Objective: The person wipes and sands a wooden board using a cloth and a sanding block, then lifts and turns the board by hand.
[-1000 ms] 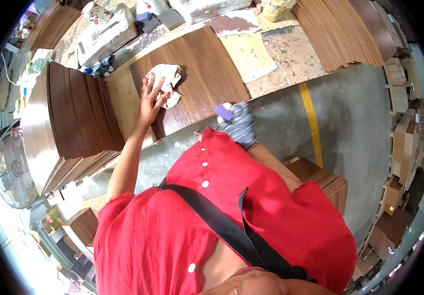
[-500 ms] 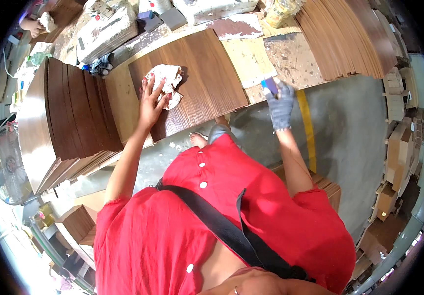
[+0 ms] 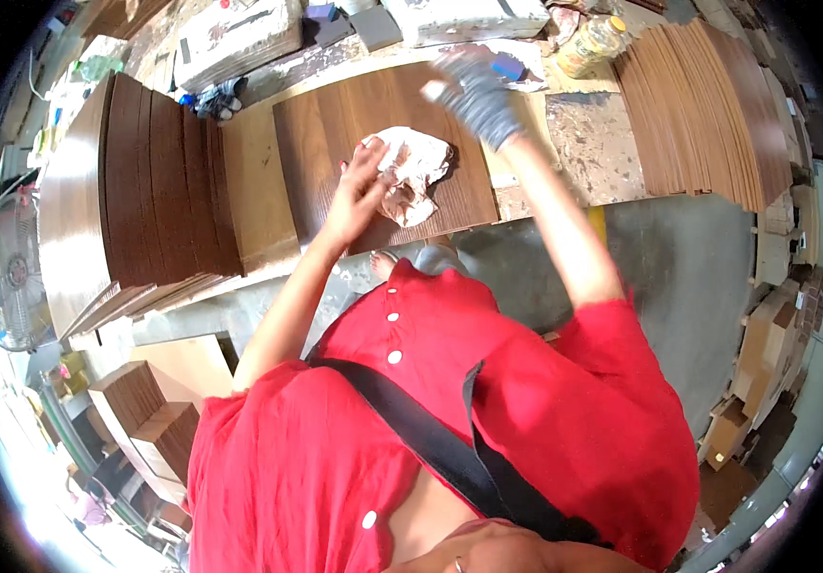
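Head view: you wipe the dark brown wooden panel lying flat on the workbench.
Keep your bare left hand pressing its spread fingers flat on the crumpled white cloth mid-panel, and rub evenly along the grain. Your grey-gloved right hand, arm stretched forward, hovers blurred above the far edge; I cannot tell its grip.

A long, paint-stained workbench carries a dark brown wood panel lying flat, with a crumpled rag on it. A stack of dark boards sits left, fanned veneer sheets right, a jar behind.
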`<state>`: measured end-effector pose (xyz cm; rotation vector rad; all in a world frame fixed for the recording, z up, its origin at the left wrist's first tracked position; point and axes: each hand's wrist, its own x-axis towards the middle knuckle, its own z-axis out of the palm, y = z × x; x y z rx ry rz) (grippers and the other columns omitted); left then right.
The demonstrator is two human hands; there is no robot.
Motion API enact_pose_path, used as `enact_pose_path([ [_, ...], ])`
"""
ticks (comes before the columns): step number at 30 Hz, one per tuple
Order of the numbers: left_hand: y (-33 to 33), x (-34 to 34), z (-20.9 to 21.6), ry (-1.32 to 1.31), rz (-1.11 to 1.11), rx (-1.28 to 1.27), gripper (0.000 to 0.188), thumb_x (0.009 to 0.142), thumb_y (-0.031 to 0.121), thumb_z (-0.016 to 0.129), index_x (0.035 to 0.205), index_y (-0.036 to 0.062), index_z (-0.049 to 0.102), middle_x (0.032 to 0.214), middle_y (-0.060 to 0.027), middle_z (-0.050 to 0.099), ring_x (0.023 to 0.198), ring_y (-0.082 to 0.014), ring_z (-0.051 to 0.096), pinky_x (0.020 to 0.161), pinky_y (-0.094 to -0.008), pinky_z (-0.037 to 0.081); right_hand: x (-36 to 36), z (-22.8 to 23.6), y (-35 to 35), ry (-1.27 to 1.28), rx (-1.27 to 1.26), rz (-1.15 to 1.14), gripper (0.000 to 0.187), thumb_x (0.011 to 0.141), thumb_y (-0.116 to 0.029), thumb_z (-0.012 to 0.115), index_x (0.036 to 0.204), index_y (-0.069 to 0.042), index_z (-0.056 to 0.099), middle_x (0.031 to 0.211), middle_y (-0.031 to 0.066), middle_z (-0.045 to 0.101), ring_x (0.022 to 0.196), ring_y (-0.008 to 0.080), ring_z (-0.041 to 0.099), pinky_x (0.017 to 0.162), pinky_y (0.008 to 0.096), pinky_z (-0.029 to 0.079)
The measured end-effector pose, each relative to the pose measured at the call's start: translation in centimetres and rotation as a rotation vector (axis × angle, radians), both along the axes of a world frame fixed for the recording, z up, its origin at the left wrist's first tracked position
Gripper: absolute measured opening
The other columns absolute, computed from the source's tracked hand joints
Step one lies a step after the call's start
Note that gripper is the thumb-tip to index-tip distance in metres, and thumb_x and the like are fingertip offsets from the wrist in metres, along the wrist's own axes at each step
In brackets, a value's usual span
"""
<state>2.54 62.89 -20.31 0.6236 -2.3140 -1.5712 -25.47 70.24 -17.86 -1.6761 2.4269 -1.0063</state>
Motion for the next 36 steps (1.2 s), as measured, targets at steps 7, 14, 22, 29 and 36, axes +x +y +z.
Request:
enact_pose_path([
  [7, -4.6, 4.9, -1.7, -0.105, 0.149, -0.44, 0.051, 0.103, 0.02, 0.052, 0.152, 0.0118, 0.044, 0.165, -0.0129, 0.027, 0.155, -0.032, 0.016, 0.123, -0.0529, 0.011, 10.3, -3.1, 4.2, 0.549, 0.409, 0.394, 0.058, 0.089, -0.037, 0.055, 0.141, -0.012, 0.054, 0.149, 0.0136, 0.049, 0.142, 0.0306, 0.041, 0.123, 0.0463, 0.019],
  [14, -3.6, 6.1, -1.8, -0.337, 0.172, -0.818, 0.053, 0.106, 0.041, 0.042, 0.155, 0.0216, 0.039, 0.165, -0.0095, 0.027, 0.151, -0.0331, 0.025, 0.122, -0.0558, 0.017, 9.3, -1.5, 13.1, 0.183, 0.548, 0.195, 0.063, 0.092, -0.034, 0.056, 0.147, -0.005, 0.046, 0.157, 0.0174, 0.037, 0.149, 0.0357, 0.027, 0.124, 0.0481, 0.016],
  [22, -3.8, 6.1, -2.3, -0.292, 0.154, -0.807, 0.052, 0.106, 0.037, 0.042, 0.155, 0.0213, 0.04, 0.165, -0.0082, 0.026, 0.151, -0.0326, 0.024, 0.122, -0.0557, 0.016, 23.5, -3.8, 7.1, 0.337, 0.276, 0.38, 0.066, 0.09, -0.041, 0.053, 0.145, -0.007, 0.049, 0.154, 0.0167, 0.041, 0.148, 0.0362, 0.03, 0.123, 0.0533, 0.017],
  [29, -4.3, 7.0, -2.9, -0.257, 0.167, -0.733, 0.052, 0.106, 0.038, 0.041, 0.154, 0.0208, 0.041, 0.164, -0.0096, 0.028, 0.151, -0.0343, 0.024, 0.122, -0.0555, 0.016, 16.0, -3.3, 15.4, 0.249, 0.367, 0.165, 0.063, 0.092, -0.032, 0.05, 0.149, -0.005, 0.044, 0.158, 0.0161, 0.037, 0.148, 0.0363, 0.03, 0.122, 0.0533, 0.018],
  [36, -3.9, 6.1, -2.4, -0.246, 0.169, -0.766, 0.052, 0.106, 0.039, 0.042, 0.154, 0.0214, 0.042, 0.163, -0.0093, 0.03, 0.151, -0.0335, 0.026, 0.122, -0.0547, 0.016, 17.0, -7.7, 16.4, 0.158, 0.533, -0.11, 0.064, 0.093, -0.03, 0.047, 0.15, -0.001, 0.041, 0.156, 0.0172, 0.04, 0.149, 0.0356, 0.029, 0.125, 0.0506, 0.015],
])
